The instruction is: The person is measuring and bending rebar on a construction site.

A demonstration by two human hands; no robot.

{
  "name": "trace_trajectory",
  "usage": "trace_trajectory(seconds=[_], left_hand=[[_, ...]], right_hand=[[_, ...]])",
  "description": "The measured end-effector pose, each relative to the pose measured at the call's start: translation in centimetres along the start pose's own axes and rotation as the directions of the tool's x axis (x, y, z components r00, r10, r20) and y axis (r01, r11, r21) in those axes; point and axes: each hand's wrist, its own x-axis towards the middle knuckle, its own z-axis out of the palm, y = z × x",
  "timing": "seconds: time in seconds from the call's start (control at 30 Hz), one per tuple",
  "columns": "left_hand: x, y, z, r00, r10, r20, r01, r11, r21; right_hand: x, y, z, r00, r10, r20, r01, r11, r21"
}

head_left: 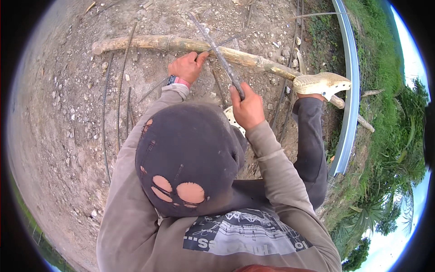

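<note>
My right hand is closed around the lower end of a long grey metal bar. The bar slants up and left, crossing over a pale wooden pole on the ground. Close to the pole's near side, my left hand is closed, thumb and forefinger pinching a thin dark metal rod where it meets the pole. Much of that rod is behind my fingers. One foot in a cream clog rests on the pole's right part. A bent knee in torn dark trousers fills the middle, partly hiding the other clog.
Several thin metal rods lie on the stony dirt to the left, with more rods right of my hands. A pale metal rail curves along the right side, with grass and plants beyond it.
</note>
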Motion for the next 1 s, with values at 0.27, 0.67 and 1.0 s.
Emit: trace_trajectory(seconds=[0.27,0.67,1.0], left_hand=[[0.0,-0.7,-0.9,0.998,0.002,0.067,-0.004,1.0,0.02],[-0.2,-0.9,-0.8,0.995,-0.031,0.096,0.028,0.999,0.034],[0.4,0.7,-1.0,0.986,-0.034,0.164,0.032,0.999,0.016]], right_hand=[[-7.1,2.6,-1.9,0.999,-0.021,-0.038,0.024,0.995,0.1],[1.1,-0.9,1.5,0.999,-0.032,-0.024,0.033,0.998,0.059],[-0.1,1.2,1.0,0.994,-0.091,-0.066,0.092,0.996,0.015]])
